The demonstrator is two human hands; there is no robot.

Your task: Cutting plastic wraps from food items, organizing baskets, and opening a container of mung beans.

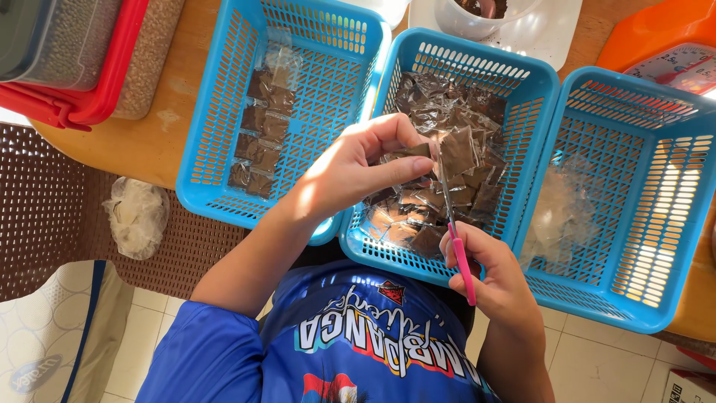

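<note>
My left hand point(356, 168) pinches a small clear packet of brown powder point(456, 149) over the middle blue basket point(477, 54). That basket is full of several similar packets point(418, 216). My right hand point(498, 282) holds pink-handled scissors point(456, 237), with the blades pointing up against the held packet's edge. In the left blue basket point(212, 112), several packets point(261, 134) lie in neat rows. Loose clear plastic pieces point(563, 213) sit in the right blue basket point(671, 246).
The baskets sit side by side on a wooden table point(160, 127). At the back are a red-rimmed container point(82, 71), a white bowl point(485, 16) and an orange scale point(664, 45). A crumpled plastic bag point(138, 216) lies on a brown woven seat point(45, 201). Below is a tiled floor.
</note>
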